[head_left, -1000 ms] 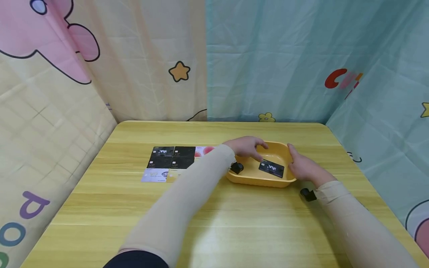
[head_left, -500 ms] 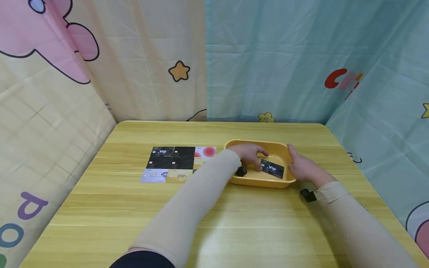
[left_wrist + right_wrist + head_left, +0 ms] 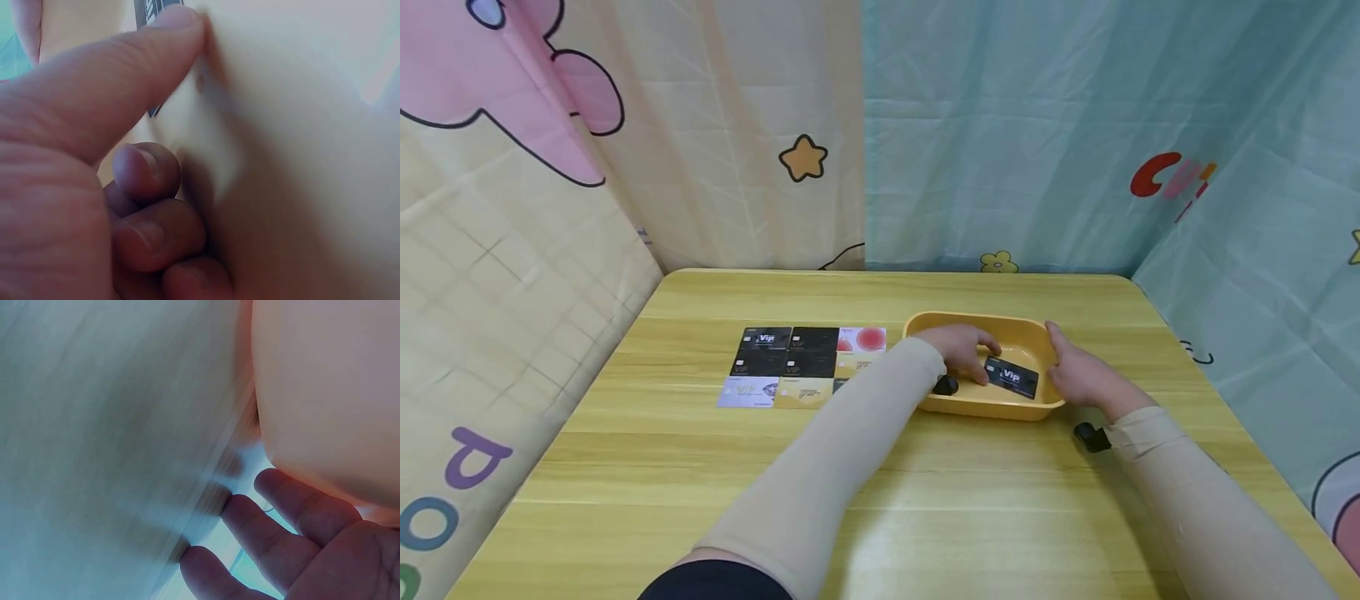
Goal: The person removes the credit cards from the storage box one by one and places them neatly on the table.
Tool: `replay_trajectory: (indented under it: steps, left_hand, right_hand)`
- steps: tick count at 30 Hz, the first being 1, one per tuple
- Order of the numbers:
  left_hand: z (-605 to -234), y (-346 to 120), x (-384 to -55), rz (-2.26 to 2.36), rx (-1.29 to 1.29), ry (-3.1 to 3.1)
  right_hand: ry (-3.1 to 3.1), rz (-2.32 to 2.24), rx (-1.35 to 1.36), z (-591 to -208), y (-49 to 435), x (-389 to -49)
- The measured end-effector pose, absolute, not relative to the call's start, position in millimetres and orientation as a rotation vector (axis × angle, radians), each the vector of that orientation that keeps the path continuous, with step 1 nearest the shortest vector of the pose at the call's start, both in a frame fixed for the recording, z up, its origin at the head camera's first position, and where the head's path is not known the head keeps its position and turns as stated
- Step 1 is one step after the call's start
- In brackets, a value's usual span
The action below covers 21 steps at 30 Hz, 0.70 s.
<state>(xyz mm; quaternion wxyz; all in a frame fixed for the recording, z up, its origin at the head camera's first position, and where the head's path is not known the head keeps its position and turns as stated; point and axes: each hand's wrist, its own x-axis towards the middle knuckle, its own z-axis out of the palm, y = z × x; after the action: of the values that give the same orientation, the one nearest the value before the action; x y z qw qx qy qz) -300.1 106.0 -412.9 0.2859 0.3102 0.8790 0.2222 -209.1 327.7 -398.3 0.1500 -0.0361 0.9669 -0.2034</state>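
A yellow plastic bin (image 3: 985,409) sits right of centre on the table. On its floor lies a black VIP card (image 3: 1011,377), tilted a little. My left hand (image 3: 958,348) reaches into the bin, thumb tip right at the card's left edge and index finger held apart above it. In the left wrist view the thumb overlaps the card (image 3: 142,12), with other fingers curled below. My right hand (image 3: 1084,377) holds the bin's right end, thumb along the rim. Its fingers (image 3: 269,550) lie outside the bin wall (image 3: 325,381) in the right wrist view, close over the table.
Left of the bin, several cards lie edge to edge in rows: black cards (image 3: 810,365), a pink-patterned card (image 3: 861,339), a pale purple card (image 3: 747,392) and a gold card (image 3: 802,393). My left sleeve (image 3: 850,425) covers part of this layout. Curtains (image 3: 985,150) surround the wooden table (image 3: 925,517).
My left hand has shifted slightly right and down into the bin, its thumb now at the card's edge. More of the laid-out cards shows. The right hand stays put.
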Motion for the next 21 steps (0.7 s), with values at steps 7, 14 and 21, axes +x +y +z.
replay_trajectory:
  steps: [7,14,21]
  left_hand:
    - [-411.5,104.0,-297.0,0.587,0.863,2.374]
    - [-410.2,103.7,-295.5,0.591,0.841,2.393]
    - [-410.6,103.3,-294.5,0.588,0.864,2.391]
  right_hand:
    - [2.765,-0.567,-0.084,-396.0,326.9,-210.0]
    - [2.771,-0.553,-0.097,-393.8,325.6,-209.1]
    - [2.766,-0.552,-0.09,-393.9,325.2,-208.6]
